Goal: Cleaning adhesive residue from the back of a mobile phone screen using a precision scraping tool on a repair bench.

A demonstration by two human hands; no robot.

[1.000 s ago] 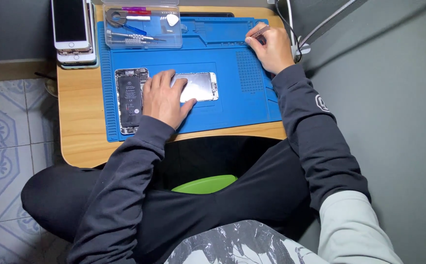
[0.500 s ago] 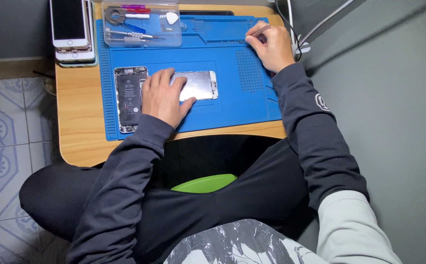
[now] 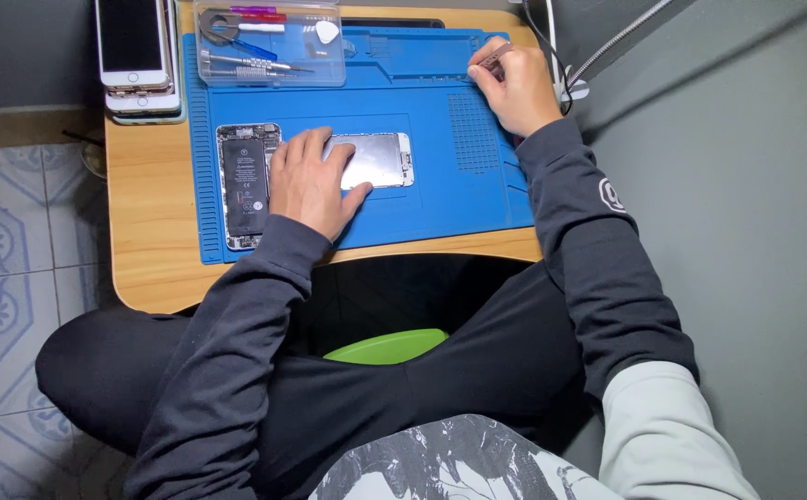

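While the left hand (image 3: 309, 181) lies palm down on the blue silicone repair mat (image 3: 440, 199), its fingers are held close together and flat across the near end of a detached silver phone screen panel (image 3: 377, 159), with the thumb spread out along the panel's lower edge. Just beside that hand, toward the mat's left edge, an opened phone body with its black battery exposed (image 3: 244, 183) is laid lengthwise, touching the side of the hand or very nearly so. The right hand (image 3: 514, 85) is seen at the far right corner of the mat, its fingertips pinched on a small dark tool (image 3: 494, 57), whose tip cannot be made out. A clear plastic box of small tools (image 3: 270, 30) is set on the mat's far edge, and a short stack of phones with a white-faced one on top (image 3: 135, 51) is placed to its left on the light wooden table (image 3: 149, 241). A grey flexible lamp arm with a cable (image 3: 607, 46) is seen past the right hand. Dark long sleeves are worn on both arms, and a green seat edge (image 3: 387, 345) is visible between the legs, with patterned floor tiles (image 3: 5, 241) to the left.
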